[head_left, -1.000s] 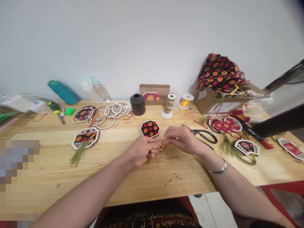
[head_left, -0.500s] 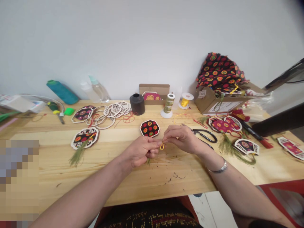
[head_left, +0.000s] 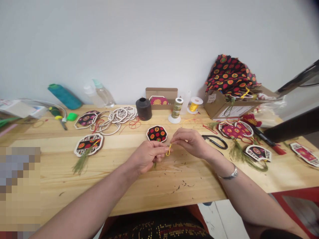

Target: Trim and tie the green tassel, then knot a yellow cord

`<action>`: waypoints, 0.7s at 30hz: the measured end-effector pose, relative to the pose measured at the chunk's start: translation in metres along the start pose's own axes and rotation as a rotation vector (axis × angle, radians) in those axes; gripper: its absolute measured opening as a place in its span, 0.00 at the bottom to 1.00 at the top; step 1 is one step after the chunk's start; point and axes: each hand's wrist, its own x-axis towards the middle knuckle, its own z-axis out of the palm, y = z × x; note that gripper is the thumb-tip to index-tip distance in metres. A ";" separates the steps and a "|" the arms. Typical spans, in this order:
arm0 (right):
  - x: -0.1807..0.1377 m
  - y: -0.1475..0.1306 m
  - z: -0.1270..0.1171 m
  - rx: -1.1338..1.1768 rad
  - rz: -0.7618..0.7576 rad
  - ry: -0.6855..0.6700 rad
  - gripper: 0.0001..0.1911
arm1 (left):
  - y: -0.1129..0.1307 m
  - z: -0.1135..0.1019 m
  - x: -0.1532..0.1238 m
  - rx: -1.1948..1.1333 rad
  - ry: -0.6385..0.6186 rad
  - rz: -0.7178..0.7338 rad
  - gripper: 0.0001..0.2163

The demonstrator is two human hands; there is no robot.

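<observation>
A thin yellow cord (head_left: pixel 167 152), bent into a small loop, is stretched between my two hands over the middle of the table. My left hand (head_left: pixel 151 154) pinches it between thumb and forefinger, and a bit of green thread shows below those fingers. The fingertips of my right hand (head_left: pixel 187 141) are closed on the cord's upper end. Just behind my hands lies a scalloped pendant (head_left: pixel 157 133) with black flowered fabric and a pale wooden rim. Black-handled scissors (head_left: pixel 219 141) lie partly hidden behind my right hand.
Left of my hands are a tasselled pendant (head_left: pixel 89 145) and wooden lattice frames (head_left: pixel 121 115). At the back stand a black thread cone (head_left: pixel 144 109), a green thread spool (head_left: pixel 176 109) and a yellow cord spool (head_left: pixel 195 104). A cardboard box (head_left: pixel 224 108) with patterned fabric stands at right, behind more pendants (head_left: pixel 258 153).
The yellow loop has shifted slightly left and hangs lower from my right fingertips, with more cord showing between my hands. Both hands stay in nearly the same place.
</observation>
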 end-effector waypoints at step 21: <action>-0.066 -0.018 -0.050 -0.981 0.819 -0.396 0.10 | 0.001 -0.004 -0.001 0.371 0.237 0.165 0.10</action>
